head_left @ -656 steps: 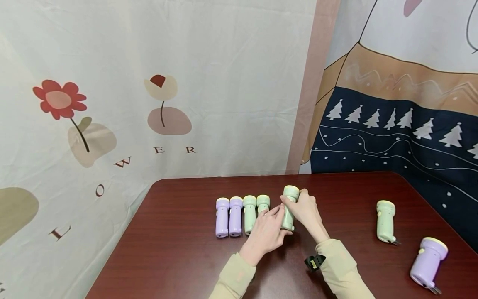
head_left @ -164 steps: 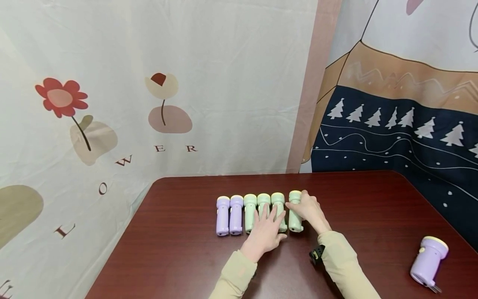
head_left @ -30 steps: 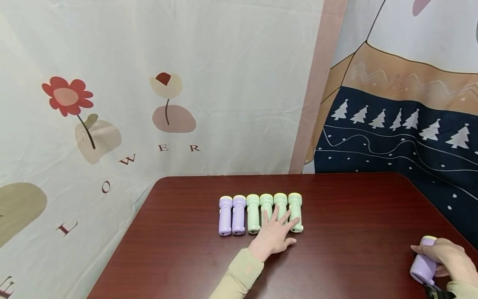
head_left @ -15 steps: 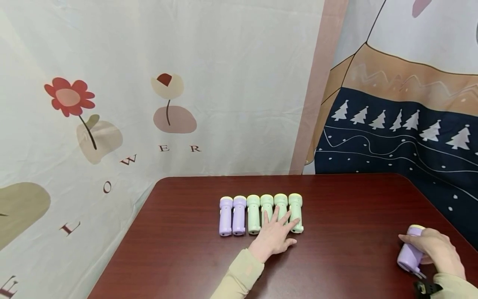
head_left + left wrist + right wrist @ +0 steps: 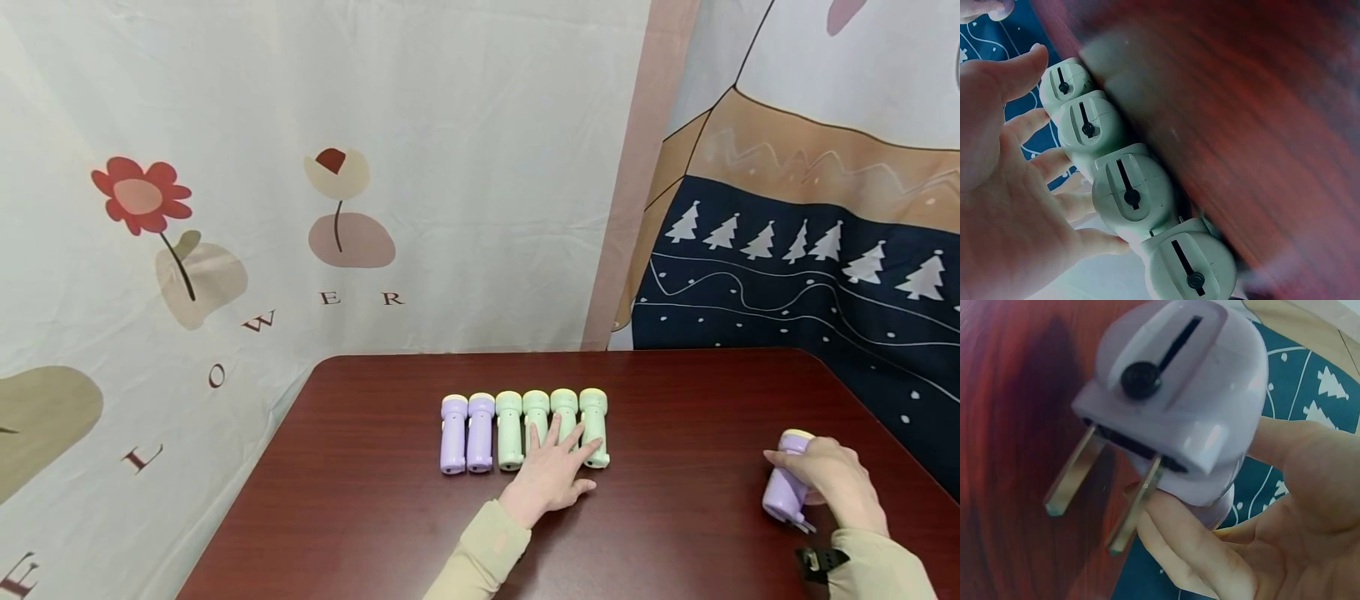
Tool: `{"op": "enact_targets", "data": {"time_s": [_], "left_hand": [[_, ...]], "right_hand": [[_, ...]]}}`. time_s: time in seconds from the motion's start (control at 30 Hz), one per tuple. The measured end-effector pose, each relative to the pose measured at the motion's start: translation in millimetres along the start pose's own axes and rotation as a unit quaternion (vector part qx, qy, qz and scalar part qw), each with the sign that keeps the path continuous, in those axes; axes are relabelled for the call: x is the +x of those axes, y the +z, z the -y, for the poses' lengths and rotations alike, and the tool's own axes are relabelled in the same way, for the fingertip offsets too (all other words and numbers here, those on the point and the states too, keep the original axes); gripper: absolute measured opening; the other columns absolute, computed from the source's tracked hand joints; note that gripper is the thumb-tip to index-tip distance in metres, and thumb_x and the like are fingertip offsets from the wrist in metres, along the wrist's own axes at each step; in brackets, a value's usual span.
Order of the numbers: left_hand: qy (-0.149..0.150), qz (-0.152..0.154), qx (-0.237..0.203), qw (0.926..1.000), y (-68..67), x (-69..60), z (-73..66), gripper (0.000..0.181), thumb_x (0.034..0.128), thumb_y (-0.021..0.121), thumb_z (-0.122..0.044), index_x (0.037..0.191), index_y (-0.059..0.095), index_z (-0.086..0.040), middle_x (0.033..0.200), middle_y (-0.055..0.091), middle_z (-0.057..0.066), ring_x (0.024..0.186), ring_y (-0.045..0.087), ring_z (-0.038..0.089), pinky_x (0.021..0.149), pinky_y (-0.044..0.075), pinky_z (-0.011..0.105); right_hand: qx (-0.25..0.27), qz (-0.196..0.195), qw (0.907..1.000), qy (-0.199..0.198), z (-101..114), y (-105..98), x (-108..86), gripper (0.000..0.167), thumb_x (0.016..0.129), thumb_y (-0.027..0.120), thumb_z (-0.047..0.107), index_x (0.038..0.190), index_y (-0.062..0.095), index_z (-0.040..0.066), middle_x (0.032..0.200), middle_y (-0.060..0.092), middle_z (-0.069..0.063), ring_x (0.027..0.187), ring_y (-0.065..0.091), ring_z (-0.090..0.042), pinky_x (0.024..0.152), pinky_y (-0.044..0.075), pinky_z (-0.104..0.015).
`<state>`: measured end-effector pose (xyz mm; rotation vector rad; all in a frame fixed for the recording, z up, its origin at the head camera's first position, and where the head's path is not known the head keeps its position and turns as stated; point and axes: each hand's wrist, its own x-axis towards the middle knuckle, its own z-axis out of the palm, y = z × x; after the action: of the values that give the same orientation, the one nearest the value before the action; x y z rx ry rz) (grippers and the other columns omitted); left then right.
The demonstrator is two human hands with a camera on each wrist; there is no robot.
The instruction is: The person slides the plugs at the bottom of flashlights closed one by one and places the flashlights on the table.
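Observation:
My right hand (image 5: 836, 479) grips a purple flashlight (image 5: 787, 487) on the right of the table. In the right wrist view the flashlight's (image 5: 1210, 381) two metal plug prongs stick out of its base. My left hand (image 5: 546, 479) rests with spread, straight fingers on the green flashlights (image 5: 509, 429) of a row in the middle. The left wrist view shows their bases (image 5: 1132, 187) side by side, prongs mostly out of sight. At the row's left end lie two purple flashlights (image 5: 453, 437), parallel to the green ones.
Everything lies on a dark red-brown table (image 5: 337, 517). Its back edge meets a pale curtain (image 5: 465, 167) with flower prints. A dark blue cloth (image 5: 795, 275) with white trees hangs at the right.
Over the last second my right hand has carried the purple flashlight leftward from the table's right side; my left hand has stayed put. Earlier, more green flashlights joined the row.

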<state>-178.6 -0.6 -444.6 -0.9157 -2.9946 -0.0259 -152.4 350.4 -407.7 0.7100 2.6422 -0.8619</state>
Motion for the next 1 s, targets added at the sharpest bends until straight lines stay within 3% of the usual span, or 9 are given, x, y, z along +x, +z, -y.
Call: {"op": "enact_targets", "data": {"time_s": [0.5,0.8,1.0], "left_hand": [[0.003,-0.003,-0.002,1.0000,0.9,0.1,0.6,0.057,0.0914,0.055,-0.047,0.145,0.037,-0.036,0.155,0.033,-0.004,0.146,0.025,0.032,0.110,0.029,0.060],[0.012,-0.034,0.008,0.9993,1.8,0.7,-0.4,0.057,0.0908,0.057,-0.046,0.144,0.040,-0.032,0.152,0.038,-0.002,0.143,0.031,0.033,0.109,0.034,0.056],[0.026,-0.056,0.036,0.9974,0.1,1.2,-1.9,0.058,0.0902,0.056,-0.049,0.142,0.042,-0.029,0.148,0.045,0.000,0.140,0.036,0.032,0.109,0.036,0.052]], "right_hand": [[-0.001,-0.020,0.9978,-0.063,40,15,1.9,0.080,0.084,0.062,0.042,0.113,0.034,-0.027,0.087,0.053,-0.033,0.065,0.064,-0.024,0.057,0.054,-0.032],[0.007,-0.037,0.9953,-0.089,64,25,-2.2,0.077,0.086,0.061,0.039,0.116,0.031,-0.026,0.092,0.051,-0.035,0.068,0.062,-0.029,0.057,0.056,-0.032],[0.024,-0.039,0.9941,-0.099,78,33,-4.6,0.077,0.086,0.062,0.036,0.119,0.030,-0.025,0.098,0.049,-0.038,0.072,0.063,-0.033,0.057,0.057,-0.034]]}}
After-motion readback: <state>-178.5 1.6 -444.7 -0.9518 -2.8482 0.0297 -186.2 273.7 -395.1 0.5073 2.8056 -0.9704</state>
